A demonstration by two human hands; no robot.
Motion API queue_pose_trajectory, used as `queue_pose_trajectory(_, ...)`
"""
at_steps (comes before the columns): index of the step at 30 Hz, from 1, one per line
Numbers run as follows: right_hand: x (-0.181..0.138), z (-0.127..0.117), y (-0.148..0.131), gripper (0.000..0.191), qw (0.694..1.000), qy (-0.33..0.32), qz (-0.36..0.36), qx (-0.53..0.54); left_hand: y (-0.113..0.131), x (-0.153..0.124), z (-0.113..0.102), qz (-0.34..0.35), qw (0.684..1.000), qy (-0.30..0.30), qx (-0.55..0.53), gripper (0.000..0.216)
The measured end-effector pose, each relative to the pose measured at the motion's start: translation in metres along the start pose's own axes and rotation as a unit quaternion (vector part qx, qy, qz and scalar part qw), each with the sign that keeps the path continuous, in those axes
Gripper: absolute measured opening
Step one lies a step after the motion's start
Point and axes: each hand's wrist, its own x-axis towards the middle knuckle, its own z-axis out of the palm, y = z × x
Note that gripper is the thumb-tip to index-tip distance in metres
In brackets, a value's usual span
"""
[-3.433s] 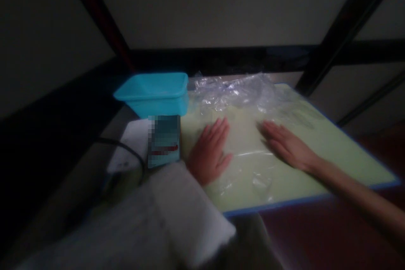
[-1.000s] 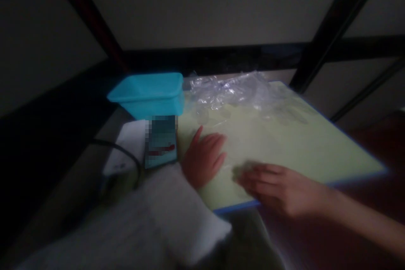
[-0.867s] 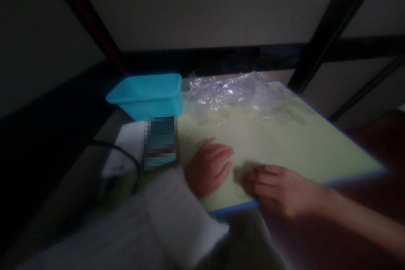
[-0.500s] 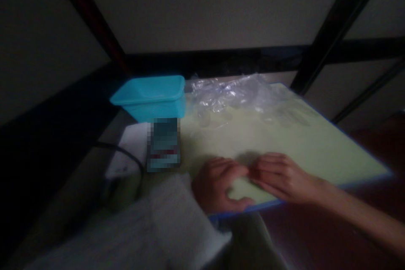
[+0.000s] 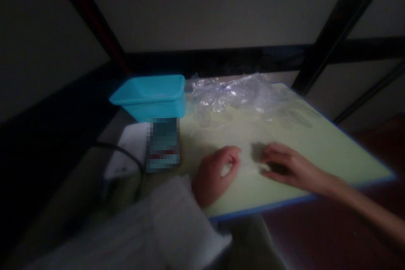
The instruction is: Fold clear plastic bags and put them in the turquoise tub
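My left hand (image 5: 217, 174) is above the near part of the yellow tabletop (image 5: 329, 156), its thumb and fingertips brought together in a ring. Across a short gap, my right hand (image 5: 286, 166) has its fingers curled, with the thumb close beneath them. A faint pale patch shows between the two hands. Whether it is clear film held in the fingertips or only glare on the table, I cannot make out. Beyond the hands lies a crumpled heap of clear plastic (image 5: 240, 93).
A turquoise plastic basin (image 5: 152, 107) stands at the back left. In front of it are a pixelated dark object (image 5: 163, 145) and a white object (image 5: 128, 149) with a black cable (image 5: 126, 154). The table has a blue edge (image 5: 262, 209). A wall rises behind.
My hands were together near the table's front edge and are now apart. The right has moved to the right, and the left's thumb has closed up to its fingers.
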Motion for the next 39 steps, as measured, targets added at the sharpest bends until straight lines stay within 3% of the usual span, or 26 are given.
queue_pose_trajectory(4,0.002,-0.001,-0.001,0.013,0.997,0.004,0.031,0.077,-0.007,0.011,0.002,-0.047,0.998,0.019,-0.044,0.018)
queue_pose_trajectory(8,0.010,-0.001,-0.003,0.020,0.989,0.001,0.065,0.131,-0.013,0.018,0.002,-0.064,0.996,0.011,-0.060,0.016)
queue_pose_trajectory(11,0.015,-0.001,-0.004,0.022,0.983,-0.006,0.094,0.156,-0.017,0.020,0.003,-0.151,0.983,0.005,-0.104,0.009)
queue_pose_trajectory(14,0.016,0.001,-0.003,0.020,0.975,-0.012,0.135,0.174,-0.020,0.021,0.005,-0.216,0.964,0.017,-0.152,0.023)
queue_pose_trajectory(19,0.012,0.008,0.001,0.021,0.963,-0.004,0.194,0.189,-0.019,0.020,0.005,-0.241,0.953,0.013,-0.181,0.028)
queue_pose_trajectory(25,0.010,0.011,0.000,0.018,0.956,0.007,0.213,0.199,-0.023,0.016,0.007,-0.242,0.953,-0.012,-0.180,0.035)
queue_pose_trajectory(28,0.010,0.010,-0.002,0.020,0.956,0.015,0.222,0.194,-0.024,0.012,0.008,-0.205,0.967,-0.016,-0.147,0.037)
queue_pose_trajectory(31,0.006,0.007,-0.003,0.021,0.965,0.043,0.204,0.156,-0.019,0.009,0.006,-0.110,0.991,-0.035,-0.073,0.034)
queue_pose_trajectory(34,-0.004,0.003,-0.004,0.023,0.987,0.060,0.128,0.073,-0.007,0.005,0.001,-0.016,0.992,-0.123,0.007,0.035)
queue_pose_trajectory(39,-0.021,0.001,-0.007,0.040,0.995,0.004,0.051,-0.086,0.004,0.002,-0.001,0.076,0.964,-0.236,0.097,0.039)
